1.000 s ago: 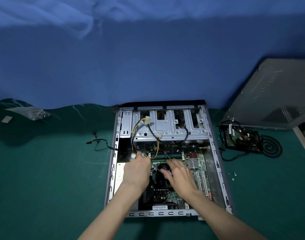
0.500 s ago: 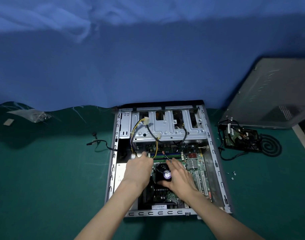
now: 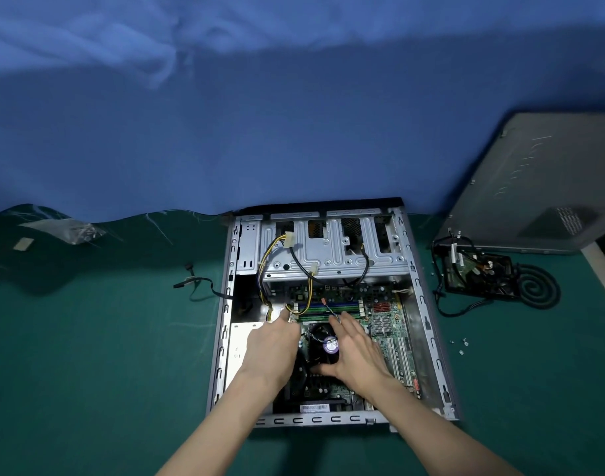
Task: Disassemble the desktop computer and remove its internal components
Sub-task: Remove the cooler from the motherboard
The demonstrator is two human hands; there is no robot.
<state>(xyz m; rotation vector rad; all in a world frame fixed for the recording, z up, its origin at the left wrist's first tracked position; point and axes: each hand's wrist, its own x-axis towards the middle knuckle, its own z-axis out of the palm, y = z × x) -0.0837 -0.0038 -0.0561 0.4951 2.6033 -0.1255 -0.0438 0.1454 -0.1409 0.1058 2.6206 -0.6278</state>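
Open desktop case (image 3: pixel 431 341) flat on green mat (image 3: pixel 105 355). CPU cooler fan (image 3: pixel 329 345) sits on motherboard (image 3: pixel 387 326), between both hands. Right hand (image 3: pixel 357 355) spans fan: thumb at near edge, fingers straight along right side, wide. Left hand (image 3: pixel 272 348) touches fan's left edge, index toward yellow wires (image 3: pixel 265 266); hold cannot tell.

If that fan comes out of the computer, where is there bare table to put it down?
Best is the green mat left of the case, nearer than the loose black cable. A smaller bare patch lies right of the case, nearer than the scattered screws. Farther right is crowded: a removed part with wires, a black coil, the side panel.
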